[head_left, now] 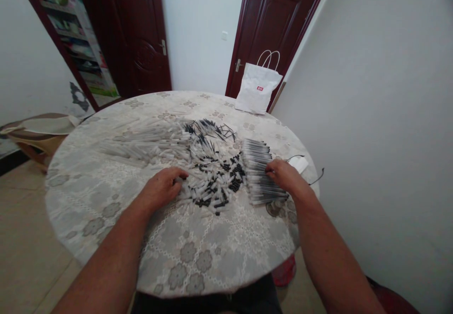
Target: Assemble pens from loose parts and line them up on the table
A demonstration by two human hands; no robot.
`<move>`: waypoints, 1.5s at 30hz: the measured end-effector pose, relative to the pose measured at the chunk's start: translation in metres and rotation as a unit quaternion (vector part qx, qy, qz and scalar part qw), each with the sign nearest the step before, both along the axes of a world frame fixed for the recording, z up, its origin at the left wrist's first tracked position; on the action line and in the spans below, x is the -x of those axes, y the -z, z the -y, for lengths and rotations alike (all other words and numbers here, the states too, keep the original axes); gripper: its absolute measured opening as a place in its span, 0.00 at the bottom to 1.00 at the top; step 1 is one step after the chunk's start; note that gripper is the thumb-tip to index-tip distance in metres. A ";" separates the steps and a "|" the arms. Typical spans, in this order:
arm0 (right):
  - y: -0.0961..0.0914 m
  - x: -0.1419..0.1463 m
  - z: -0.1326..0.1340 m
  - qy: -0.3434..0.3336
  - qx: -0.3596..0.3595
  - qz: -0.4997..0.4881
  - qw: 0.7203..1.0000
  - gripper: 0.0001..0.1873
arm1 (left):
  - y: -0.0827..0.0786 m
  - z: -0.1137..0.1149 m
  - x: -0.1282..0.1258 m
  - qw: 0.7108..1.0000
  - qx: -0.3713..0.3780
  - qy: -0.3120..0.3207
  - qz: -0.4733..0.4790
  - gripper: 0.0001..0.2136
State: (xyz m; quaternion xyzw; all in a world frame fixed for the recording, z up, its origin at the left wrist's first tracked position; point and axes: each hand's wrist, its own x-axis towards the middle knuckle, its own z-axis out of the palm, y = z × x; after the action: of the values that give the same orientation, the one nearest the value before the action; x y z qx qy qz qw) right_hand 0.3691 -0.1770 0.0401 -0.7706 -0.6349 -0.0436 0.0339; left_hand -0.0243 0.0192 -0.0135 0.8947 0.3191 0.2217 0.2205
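Left hand (163,187) touches loose parts (208,189) (right hand (285,175): stacked pens (255,170)).

Round table (198,248): left hand (163,189) on loose pen parts (212,186), right hand (283,175) on stacked pens (257,170), white bag (256,90) behind.

Left hand (163,187) flat, palm down; right hand (285,175) curled, palm down.

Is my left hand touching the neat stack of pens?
No, the left hand rests on the loose pile of parts; the right hand is the one on the stack.
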 end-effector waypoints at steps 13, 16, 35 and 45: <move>-0.001 0.010 -0.004 0.072 0.017 0.004 0.997 0.17 | 0.004 0.001 0.002 0.999 -0.020 0.015 -0.048 0.16; -0.013 0.038 -0.007 0.043 -0.015 0.008 0.999 0.15 | 0.007 0.002 0.000 0.999 -0.024 -0.006 -0.045 0.15; 0.022 0.212 -0.115 -0.063 0.056 0.008 0.996 0.13 | 0.009 0.007 -0.007 0.995 -0.030 -0.096 -0.021 0.10; 0.031 0.216 -0.115 -0.180 -0.089 -0.124 0.972 0.08 | -0.012 0.008 -0.009 0.953 0.164 -0.140 0.214 0.14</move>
State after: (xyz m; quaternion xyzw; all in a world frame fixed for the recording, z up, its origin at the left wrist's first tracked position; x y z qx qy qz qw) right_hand 0.1534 -0.0619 0.0094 -0.6371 -0.7475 0.0025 0.1881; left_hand -0.0152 0.0112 -0.0014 0.7239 0.4185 0.3811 0.3944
